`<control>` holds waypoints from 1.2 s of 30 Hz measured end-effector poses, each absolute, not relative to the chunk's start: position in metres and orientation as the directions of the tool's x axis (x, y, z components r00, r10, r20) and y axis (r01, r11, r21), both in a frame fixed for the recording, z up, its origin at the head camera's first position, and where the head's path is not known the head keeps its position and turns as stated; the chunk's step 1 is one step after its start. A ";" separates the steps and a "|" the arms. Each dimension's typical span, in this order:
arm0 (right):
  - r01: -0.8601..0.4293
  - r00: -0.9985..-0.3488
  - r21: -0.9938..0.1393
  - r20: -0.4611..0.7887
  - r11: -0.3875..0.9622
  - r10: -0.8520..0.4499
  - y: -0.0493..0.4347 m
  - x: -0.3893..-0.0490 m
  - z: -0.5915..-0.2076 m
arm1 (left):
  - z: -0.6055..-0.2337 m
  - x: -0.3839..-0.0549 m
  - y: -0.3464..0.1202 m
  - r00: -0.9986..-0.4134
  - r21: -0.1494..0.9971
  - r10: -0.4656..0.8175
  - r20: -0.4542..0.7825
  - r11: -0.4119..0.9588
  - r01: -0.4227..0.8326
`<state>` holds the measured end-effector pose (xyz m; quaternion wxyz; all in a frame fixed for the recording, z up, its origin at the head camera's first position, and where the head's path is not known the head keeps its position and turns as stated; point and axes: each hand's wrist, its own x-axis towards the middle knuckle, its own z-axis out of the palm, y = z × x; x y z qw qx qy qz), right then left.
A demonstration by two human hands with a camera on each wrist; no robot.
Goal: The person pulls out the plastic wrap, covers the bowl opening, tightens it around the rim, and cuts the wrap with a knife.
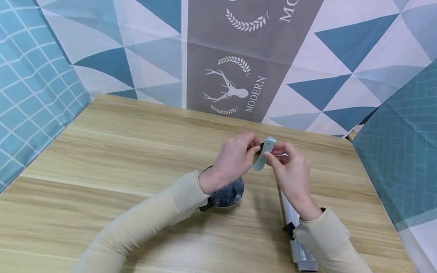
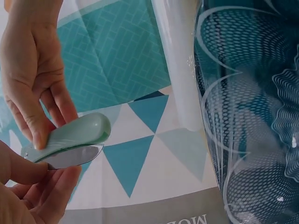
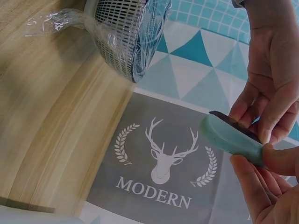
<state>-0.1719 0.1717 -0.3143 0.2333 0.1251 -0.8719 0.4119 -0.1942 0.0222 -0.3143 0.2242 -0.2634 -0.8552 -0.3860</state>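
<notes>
Above the table, both hands hold a small folding knife with a pale mint-green handle [image 1: 264, 156]. My left hand [image 1: 236, 154] pinches the dark blade [image 2: 77, 156] between thumb and fingers, and the blade stands partly out from the handle. The handle itself is gripped by thumb and fingers of my right hand [image 1: 294, 171]. Beneath the left wrist sits a round perforated basket [image 3: 119, 35], wrapped in clear plastic, dark blue from above. A long, pale, film-like roll [image 1: 303, 256] lies under the right forearm, which partly covers it.
The wood-grain table [image 1: 126, 155] carries the basket and roll. A patterned cloth [image 1: 232, 48] with grey, white and blue shapes hangs behind its far edge. Blue tiled-print sheets [image 1: 21, 72] stand at the sides. Twisted clear plastic [image 3: 56, 22] sticks out from the basket.
</notes>
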 end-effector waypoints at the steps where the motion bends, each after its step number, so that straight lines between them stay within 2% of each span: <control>1: -0.413 -0.860 -0.663 0.510 0.625 -0.027 0.171 -0.172 -0.314 | -0.315 -0.194 0.022 -0.751 0.530 0.283 0.597 0.564 0.634; 6: -0.419 -0.864 -0.680 0.503 0.601 -0.033 0.170 -0.171 -0.315 | -0.319 -0.193 0.023 -0.704 0.476 0.299 0.645 0.564 0.675; 16: -0.423 -0.868 -0.703 0.495 0.571 -0.034 0.170 -0.170 -0.316 | -0.322 -0.193 0.026 -0.678 0.455 0.321 0.661 0.547 0.703; 26: -0.426 -0.877 -0.707 0.475 0.565 -0.068 0.174 -0.169 -0.315 | -0.322 -0.191 0.023 -0.685 0.476 0.336 0.646 0.523 0.707; 36: -0.419 -0.885 -0.688 0.456 0.593 -0.096 0.189 -0.167 -0.310 | -0.313 -0.185 0.012 -0.710 0.453 0.372 0.598 0.575 0.682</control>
